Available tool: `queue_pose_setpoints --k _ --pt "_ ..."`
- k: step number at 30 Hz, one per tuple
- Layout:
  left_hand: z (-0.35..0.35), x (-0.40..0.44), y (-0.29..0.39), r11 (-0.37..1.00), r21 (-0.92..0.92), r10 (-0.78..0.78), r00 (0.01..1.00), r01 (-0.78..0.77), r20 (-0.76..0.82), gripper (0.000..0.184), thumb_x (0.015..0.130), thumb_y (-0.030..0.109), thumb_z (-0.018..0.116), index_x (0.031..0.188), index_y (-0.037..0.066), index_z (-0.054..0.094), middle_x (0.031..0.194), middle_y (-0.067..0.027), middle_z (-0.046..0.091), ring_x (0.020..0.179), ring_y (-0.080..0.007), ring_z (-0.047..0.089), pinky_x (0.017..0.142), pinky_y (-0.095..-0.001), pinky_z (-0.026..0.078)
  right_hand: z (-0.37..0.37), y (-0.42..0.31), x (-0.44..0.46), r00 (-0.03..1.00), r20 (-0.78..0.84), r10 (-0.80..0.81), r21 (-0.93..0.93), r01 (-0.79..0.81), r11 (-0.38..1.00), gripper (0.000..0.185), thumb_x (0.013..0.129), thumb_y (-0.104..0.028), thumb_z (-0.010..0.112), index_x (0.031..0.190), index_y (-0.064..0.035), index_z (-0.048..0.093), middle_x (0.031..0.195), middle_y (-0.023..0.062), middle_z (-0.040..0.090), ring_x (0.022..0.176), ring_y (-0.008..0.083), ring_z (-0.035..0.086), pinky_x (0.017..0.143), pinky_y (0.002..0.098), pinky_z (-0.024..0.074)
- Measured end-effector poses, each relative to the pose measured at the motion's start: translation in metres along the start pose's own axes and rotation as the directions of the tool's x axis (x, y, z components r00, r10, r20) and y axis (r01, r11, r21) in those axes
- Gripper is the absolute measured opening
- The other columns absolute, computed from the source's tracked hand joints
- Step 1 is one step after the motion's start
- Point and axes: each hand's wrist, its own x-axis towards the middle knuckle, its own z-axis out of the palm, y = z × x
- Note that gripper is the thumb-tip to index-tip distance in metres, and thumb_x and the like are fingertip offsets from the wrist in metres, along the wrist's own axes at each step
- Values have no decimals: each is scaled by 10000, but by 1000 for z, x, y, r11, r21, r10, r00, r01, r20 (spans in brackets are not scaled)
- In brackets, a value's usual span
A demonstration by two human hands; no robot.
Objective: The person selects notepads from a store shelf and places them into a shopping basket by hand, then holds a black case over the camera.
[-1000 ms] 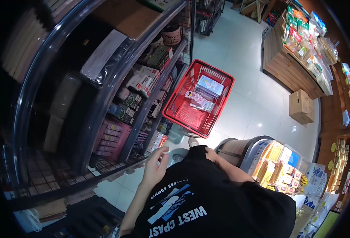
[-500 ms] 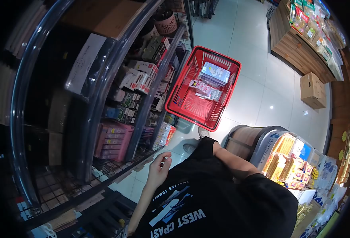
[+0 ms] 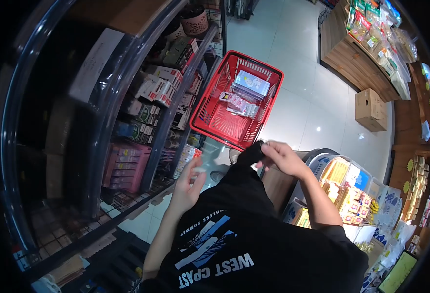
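My left hand (image 3: 188,185) is beside the lower left shelves, its fingers apart and nothing in them. On the right, the curled fingers of my right hand (image 3: 279,157) close on the tip of a black cloth (image 3: 254,154), which joins my dark clothing. Beyond both hands a red shopping basket (image 3: 212,128) stands on the floor. It holds a stack of blue flat packs (image 3: 251,84) and some pink and white packets (image 3: 237,103). Neither hand touches the basket.
Shelves with boxes (image 3: 161,85) and a pink container (image 3: 126,166) line the left side. A cardboard box (image 3: 371,110) sits on the floor at the right, by a wooden counter (image 3: 344,49) of bagged goods. Lit packaged food (image 3: 351,195) is near my right arm.
My right hand has come up from beside my body and now grips the black cloth, which is raised toward the basket. My left hand has moved up slightly and its fingers have spread.
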Motion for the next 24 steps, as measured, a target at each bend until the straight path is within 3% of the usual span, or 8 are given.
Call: queue_pose_setpoints --k 8,10,12,14,16,17,21,24 --pt "2 17 116 951 -144 288 952 -272 105 526 909 31 565 1391 -22 361 1347 -149 450 1047 -151 543 861 -263 463 80 -86 9 961 143 -238 494 139 858 363 1013 -334 414 1082 -6 552 951 108 650 687 176 665 571 247 505" --pt "-4 12 130 944 -165 303 948 -285 98 494 919 21 547 1379 -34 378 1316 -139 484 1023 -138 553 824 -248 484 72 -98 1 949 222 -222 424 111 899 380 992 -311 471 1195 4 531 1065 132 634 762 190 673 605 262 519" --pt "-11 5 139 928 -315 222 974 -199 38 443 940 25 510 1366 -35 403 1222 -137 547 927 -122 589 702 -228 512 73 -107 -8 892 78 -445 24 445 895 470 944 -241 574 1335 -7 455 1224 173 571 900 208 664 701 283 534" --pt "-21 -1 142 906 -390 208 975 -163 76 420 982 129 474 1361 -39 404 1156 -155 580 804 -126 614 611 -240 516 77 -119 -10 823 64 -565 52 562 825 644 862 -178 685 1413 -41 381 1320 182 508 994 200 633 794 302 523" --pt "-26 -6 157 881 -467 180 968 -78 178 437 1007 228 435 1342 -53 416 1002 -167 631 660 -140 614 553 -231 503 79 -146 -17 601 269 -753 -387 783 487 642 819 -165 728 1383 -65 439 1355 175 484 1009 189 622 843 307 506" --pt "-22 -9 166 896 -437 153 980 -82 130 506 1026 339 352 1327 -62 422 848 -157 638 600 -155 610 475 -231 480 83 -152 -16 497 292 -817 -439 829 347 505 802 -149 733 1268 -57 562 1227 159 590 937 175 650 791 288 512" --pt "-35 -13 182 848 -529 232 918 -29 321 608 1025 435 225 1323 -65 404 953 -204 645 613 -192 643 451 -240 506 96 -175 -23 457 234 -858 -448 834 322 182 823 -110 698 978 -16 688 775 92 686 666 157 660 622 256 497" --pt "-31 -29 197 774 -604 365 914 -191 179 603 1024 424 221 1344 -65 368 1059 -235 621 689 -230 672 492 -251 544 106 -189 -33 479 125 -869 -498 788 363 158 831 -104 682 956 -7 690 763 88 681 629 141 640 605 243 493"
